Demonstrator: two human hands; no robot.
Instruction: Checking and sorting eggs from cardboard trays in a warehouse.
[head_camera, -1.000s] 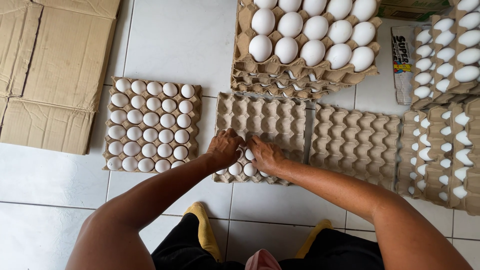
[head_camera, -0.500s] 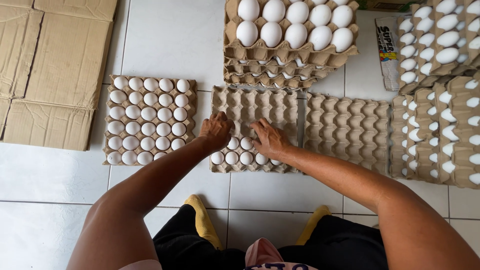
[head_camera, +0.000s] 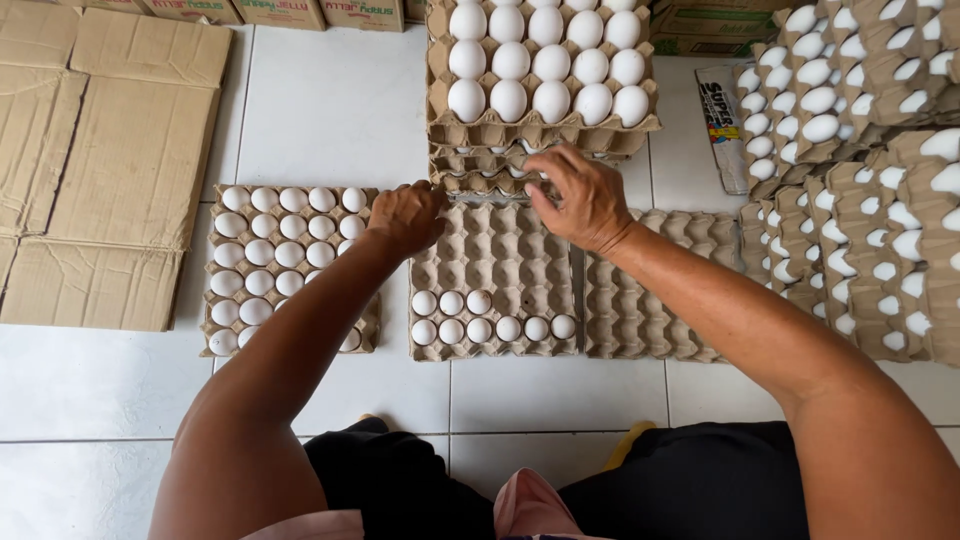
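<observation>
Your left hand (head_camera: 407, 215) and right hand (head_camera: 580, 197) both reach forward to the near edge of the stacked egg trays (head_camera: 540, 135), whose top tray is filled with white eggs. Your left hand is curled, knuckles up, fingertips at the stack's lower left corner; whether it grips anything I cannot tell. Your right hand is spread wider, fingers bent over the lower trays' rim. Just beneath both hands lies a cardboard tray (head_camera: 495, 275) on the tiled floor (head_camera: 330, 110), holding a few eggs (head_camera: 480, 318) in its nearest rows. Left of your left hand sits a full tray (head_camera: 285, 265); right of your right hand, an empty tray (head_camera: 650, 290).
</observation>
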